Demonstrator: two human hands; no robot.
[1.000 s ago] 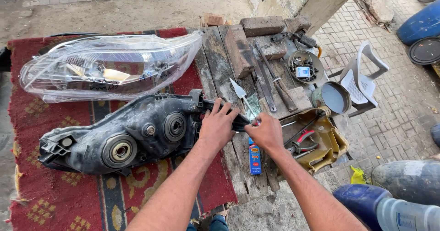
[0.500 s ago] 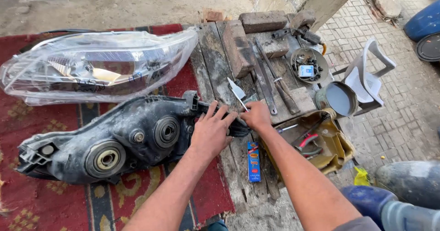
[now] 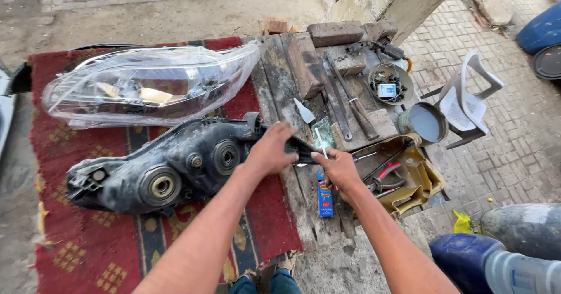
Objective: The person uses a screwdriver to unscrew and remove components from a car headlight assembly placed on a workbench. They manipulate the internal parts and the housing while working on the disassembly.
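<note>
Clearly the work centres on the black headlight housing (image 3: 169, 168), which lies on its face on the red rug (image 3: 64, 253), long axis running left to right, its right tip reaching onto the wooden table (image 3: 280, 78). The left hand (image 3: 270, 149) is clamped over that right end, fingers curled round a mounting lug. The right hand (image 3: 338, 170), just beside it, pinches a thin tool (image 3: 320, 142) whose tip points up and away; whether it touches the housing cannot be told.

By its look the housing is rigid moulded plastic, bulky but probably light for its size, dusty and so not very slippery. Its tabs and lugs look like the weak spots; the thick body around the round sockets (image 3: 225, 157) seems the safer place to grip. The clear lens (image 3: 149, 87), lying just beyond it on the rug, appears thin and likely to scratch or crack, and the gap between the two is narrow.

Room is tight on the right: bricks (image 3: 304, 63), long iron tools (image 3: 350, 104), a yellow tray of pliers (image 3: 403, 177) and a small blue tube (image 3: 325, 197) crowd the boards. The table's near edge falls away just under the wrists. The near left part of the rug offers the most open space for turning the housing.
</note>
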